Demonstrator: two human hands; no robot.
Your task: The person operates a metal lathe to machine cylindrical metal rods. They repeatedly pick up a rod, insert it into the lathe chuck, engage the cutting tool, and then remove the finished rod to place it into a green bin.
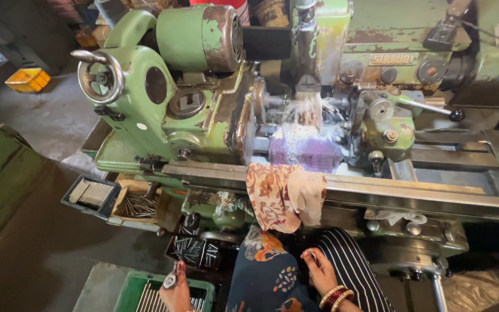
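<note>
Cloth [278, 196] (patterned) on lathe bed [434, 199]

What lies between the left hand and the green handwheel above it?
In the head view, between the left hand and the handwheel lie open trays of thin metal rods.

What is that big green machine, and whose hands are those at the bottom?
It is an old green metal-shaping machine, a lathe, seen from a camera on the worker's head looking down. White liquid sprays where the metal is worked. A flowered cloth hangs over the front rail. Trays of thin metal rods sit at the lower left. The left hand, wearing a ring, is over a green crate of rods. The right hand, with bangles at the wrist, rests on the person's lap. I cannot tell whether either hand holds anything.
</note>
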